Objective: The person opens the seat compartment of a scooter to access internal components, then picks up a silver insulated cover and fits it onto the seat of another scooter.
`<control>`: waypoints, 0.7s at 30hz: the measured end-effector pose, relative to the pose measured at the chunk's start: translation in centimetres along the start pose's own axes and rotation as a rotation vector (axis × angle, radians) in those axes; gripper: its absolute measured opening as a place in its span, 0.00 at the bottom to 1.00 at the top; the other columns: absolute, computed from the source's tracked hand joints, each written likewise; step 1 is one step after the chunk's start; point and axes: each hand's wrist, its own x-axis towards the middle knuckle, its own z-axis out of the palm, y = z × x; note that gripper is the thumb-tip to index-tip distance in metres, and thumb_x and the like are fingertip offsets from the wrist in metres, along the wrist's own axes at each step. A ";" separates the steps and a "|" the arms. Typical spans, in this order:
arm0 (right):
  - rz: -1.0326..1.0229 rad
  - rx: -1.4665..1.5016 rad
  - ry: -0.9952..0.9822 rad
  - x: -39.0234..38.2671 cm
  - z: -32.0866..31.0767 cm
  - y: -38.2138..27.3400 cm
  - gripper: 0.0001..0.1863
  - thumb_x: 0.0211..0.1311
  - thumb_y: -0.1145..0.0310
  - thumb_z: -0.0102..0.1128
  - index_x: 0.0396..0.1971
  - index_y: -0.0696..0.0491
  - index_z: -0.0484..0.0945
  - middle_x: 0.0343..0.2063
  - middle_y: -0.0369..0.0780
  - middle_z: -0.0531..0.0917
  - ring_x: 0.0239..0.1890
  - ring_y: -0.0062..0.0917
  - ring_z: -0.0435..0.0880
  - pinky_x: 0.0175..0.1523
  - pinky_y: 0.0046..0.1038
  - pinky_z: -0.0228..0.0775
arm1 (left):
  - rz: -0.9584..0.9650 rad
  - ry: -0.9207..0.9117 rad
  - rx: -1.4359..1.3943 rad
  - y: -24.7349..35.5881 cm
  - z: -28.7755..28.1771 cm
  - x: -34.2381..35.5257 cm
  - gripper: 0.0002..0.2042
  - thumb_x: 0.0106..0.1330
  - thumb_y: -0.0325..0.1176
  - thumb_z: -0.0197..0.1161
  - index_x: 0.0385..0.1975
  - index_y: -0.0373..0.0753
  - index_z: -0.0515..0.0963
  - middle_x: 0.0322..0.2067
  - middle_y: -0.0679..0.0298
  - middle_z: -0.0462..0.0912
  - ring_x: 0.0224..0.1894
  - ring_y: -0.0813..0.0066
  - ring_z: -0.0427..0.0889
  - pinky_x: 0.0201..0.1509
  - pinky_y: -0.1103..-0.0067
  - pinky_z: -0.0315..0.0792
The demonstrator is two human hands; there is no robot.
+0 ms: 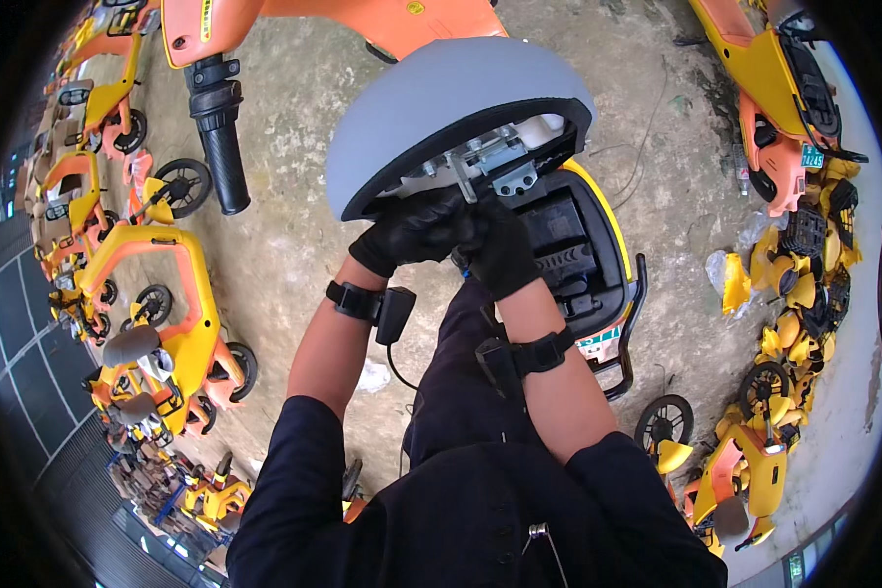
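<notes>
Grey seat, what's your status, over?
Left fingers, right fingers: together at tilted grey seat. Metal bracket exposed on its underside. Black gloves hide exact grip.

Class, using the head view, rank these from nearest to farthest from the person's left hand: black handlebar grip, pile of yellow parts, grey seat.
1. Grey seat, directly above the left hand in the picture.
2. Black handlebar grip, up and to the left.
3. Pile of yellow parts, far right.

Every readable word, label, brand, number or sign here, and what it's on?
Locations only; wording not copied:
Green plate, scooter at right: number legible.
Pale plate, below open compartment: partly hidden, not fully readable.
Yellow strip label, orange panel at top left: too small.
Round yellow sticker, top centre: too small to read.
Grey seat: none legible.
</notes>
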 end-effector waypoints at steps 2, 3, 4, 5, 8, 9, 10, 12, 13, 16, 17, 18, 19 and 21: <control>-0.205 -0.054 -0.045 0.8 -1.8 0.4 0.17 0.54 0.62 0.50 0.41 0.55 0.69 0.24 0.37 0.76 0.21 0.19 0.70 0.25 0.18 0.64 | 0.259 0.317 0.917 -0.5 2.4 0.5 0.09 0.60 0.33 0.54 0.38 0.39 0.73 0.24 0.71 0.73 0.22 0.86 0.66 0.25 0.88 0.62; -0.274 -0.075 -0.059 1.0 -2.3 -0.4 0.18 0.54 0.62 0.49 0.43 0.56 0.69 0.25 0.37 0.77 0.21 0.18 0.69 0.26 0.18 0.64 | 0.275 0.319 0.930 0.0 2.5 0.7 0.09 0.60 0.33 0.54 0.38 0.39 0.73 0.24 0.71 0.73 0.22 0.86 0.66 0.25 0.88 0.62; -0.104 0.374 -0.035 -0.5 -1.2 -3.6 0.16 0.55 0.61 0.48 0.39 0.55 0.69 0.23 0.36 0.75 0.20 0.18 0.68 0.26 0.17 0.64 | 0.427 0.431 0.949 -0.7 2.5 0.2 0.08 0.61 0.32 0.54 0.37 0.38 0.73 0.23 0.71 0.72 0.23 0.86 0.66 0.26 0.87 0.63; 0.069 0.816 0.019 -1.9 -0.9 -6.2 0.13 0.55 0.61 0.47 0.35 0.55 0.70 0.21 0.34 0.73 0.20 0.18 0.67 0.26 0.17 0.63 | 0.573 0.519 0.968 -1.2 2.9 0.3 0.08 0.61 0.32 0.54 0.36 0.37 0.74 0.22 0.72 0.71 0.24 0.86 0.66 0.27 0.87 0.63; 0.043 0.894 -0.124 -2.4 -4.1 -7.0 0.11 0.60 0.66 0.42 0.34 0.56 0.71 0.27 0.40 0.75 0.28 0.25 0.74 0.32 0.22 0.67 | 0.757 0.587 1.327 -2.1 3.6 0.5 0.08 0.59 0.31 0.55 0.35 0.36 0.74 0.23 0.66 0.76 0.26 0.77 0.73 0.30 0.82 0.67; -0.055 0.916 -0.306 -2.0 -4.8 -7.4 0.13 0.61 0.64 0.41 0.37 0.57 0.69 0.30 0.41 0.76 0.31 0.25 0.74 0.35 0.23 0.69 | 0.762 0.630 1.595 -2.4 3.7 0.3 0.07 0.58 0.30 0.55 0.35 0.36 0.75 0.25 0.63 0.77 0.28 0.74 0.75 0.32 0.80 0.68; -0.152 0.932 -0.490 -1.7 -5.4 -7.7 0.16 0.63 0.62 0.39 0.40 0.59 0.68 0.33 0.42 0.76 0.34 0.25 0.75 0.38 0.23 0.70 | 0.777 0.634 1.495 -3.3 4.2 0.1 0.08 0.58 0.29 0.54 0.36 0.38 0.75 0.30 0.60 0.79 0.33 0.70 0.77 0.36 0.79 0.70; -0.012 1.057 -0.338 -2.0 -5.7 -10.3 0.16 0.63 0.61 0.40 0.40 0.58 0.68 0.33 0.41 0.76 0.34 0.26 0.75 0.39 0.23 0.71 | 0.755 0.628 1.508 -4.1 4.4 -1.0 0.09 0.58 0.29 0.54 0.37 0.39 0.76 0.31 0.61 0.79 0.34 0.71 0.77 0.37 0.80 0.70; 0.122 1.174 -0.180 -2.2 -5.7 -11.7 0.16 0.63 0.60 0.40 0.39 0.57 0.68 0.33 0.41 0.75 0.34 0.26 0.75 0.40 0.23 0.71 | 0.735 0.614 1.525 -4.2 4.4 -1.7 0.09 0.58 0.30 0.54 0.38 0.40 0.76 0.33 0.61 0.79 0.35 0.72 0.77 0.38 0.80 0.70; 0.036 1.079 -0.097 -0.6 -8.7 -13.4 0.11 0.62 0.64 0.40 0.34 0.55 0.70 0.30 0.42 0.76 0.35 0.29 0.75 0.40 0.24 0.73 | 0.678 0.635 1.051 -4.2 2.6 -3.6 0.09 0.57 0.24 0.49 0.34 0.36 0.77 0.30 0.67 0.78 0.28 0.82 0.72 0.30 0.85 0.65; -0.058 0.975 0.041 -0.3 -9.1 -13.9 0.09 0.61 0.68 0.41 0.34 0.54 0.71 0.28 0.41 0.76 0.34 0.29 0.76 0.41 0.26 0.73 | 0.588 0.704 0.905 -4.2 2.5 -4.0 0.11 0.54 0.18 0.48 0.32 0.36 0.77 0.25 0.70 0.76 0.24 0.83 0.70 0.28 0.86 0.64; -0.059 0.974 0.030 0.2 -9.1 -14.0 0.09 0.61 0.68 0.41 0.34 0.54 0.71 0.28 0.41 0.76 0.34 0.29 0.76 0.41 0.26 0.73 | 0.718 0.762 0.964 -4.6 3.0 -3.3 0.10 0.56 0.20 0.47 0.32 0.36 0.76 0.20 0.73 0.71 0.22 0.87 0.63 0.25 0.88 0.59; -0.074 0.989 0.049 0.4 -9.0 -13.9 0.08 0.61 0.69 0.42 0.34 0.53 0.71 0.28 0.42 0.76 0.35 0.30 0.75 0.41 0.25 0.73 | 0.748 0.825 0.807 -5.9 2.4 -3.3 0.10 0.57 0.21 0.47 0.34 0.35 0.76 0.21 0.72 0.71 0.22 0.86 0.64 0.26 0.87 0.61; -0.090 1.002 0.070 0.9 -9.2 -13.4 0.08 0.60 0.69 0.43 0.34 0.52 0.71 0.28 0.42 0.76 0.35 0.31 0.75 0.40 0.25 0.72 | 0.757 0.739 0.777 -6.9 0.4 -2.4 0.10 0.57 0.21 0.47 0.36 0.35 0.75 0.26 0.69 0.76 0.25 0.86 0.70 0.28 0.89 0.63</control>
